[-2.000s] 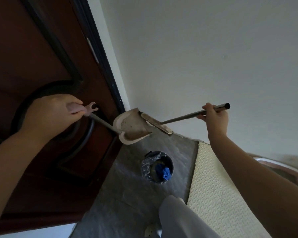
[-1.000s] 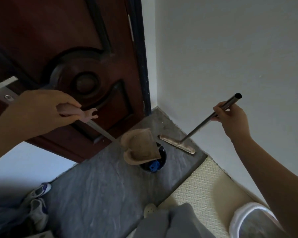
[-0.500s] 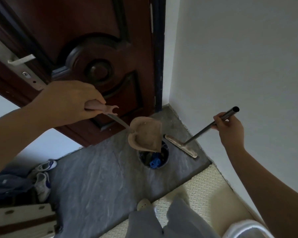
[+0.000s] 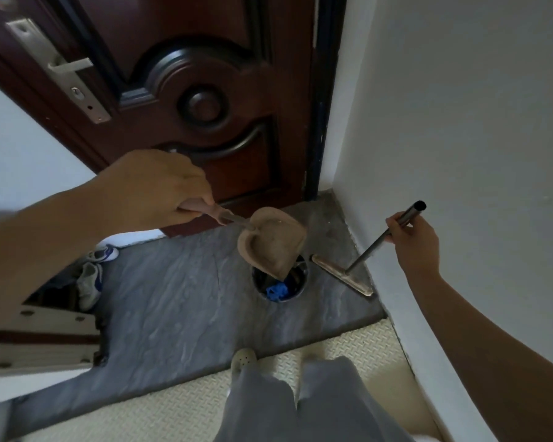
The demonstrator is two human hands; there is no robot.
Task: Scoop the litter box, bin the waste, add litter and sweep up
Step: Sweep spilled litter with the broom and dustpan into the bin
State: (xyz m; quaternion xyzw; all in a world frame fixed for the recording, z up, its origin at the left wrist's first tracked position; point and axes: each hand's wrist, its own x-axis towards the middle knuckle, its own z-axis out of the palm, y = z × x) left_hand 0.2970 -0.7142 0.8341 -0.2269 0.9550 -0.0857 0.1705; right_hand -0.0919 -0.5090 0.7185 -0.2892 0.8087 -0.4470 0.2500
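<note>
My left hand grips the pink handle of a beige dustpan. The pan is tipped with its lip pointing down into a small round bin on the grey floor; something blue lies inside the bin. My right hand holds the top of a dark metal broom pole. The flat broom head rests on the floor just right of the bin, close to the white wall.
A dark red wooden door with a metal handle stands behind the bin. White-and-blue sneakers lie at the left beside a pale wooden piece. A cream textured mat lies under my feet. The white wall closes off the right.
The dustpan has come down from mid-air and tilted over the bin. The broom has left the pan, and its head has dropped to the floor beside the bin.
</note>
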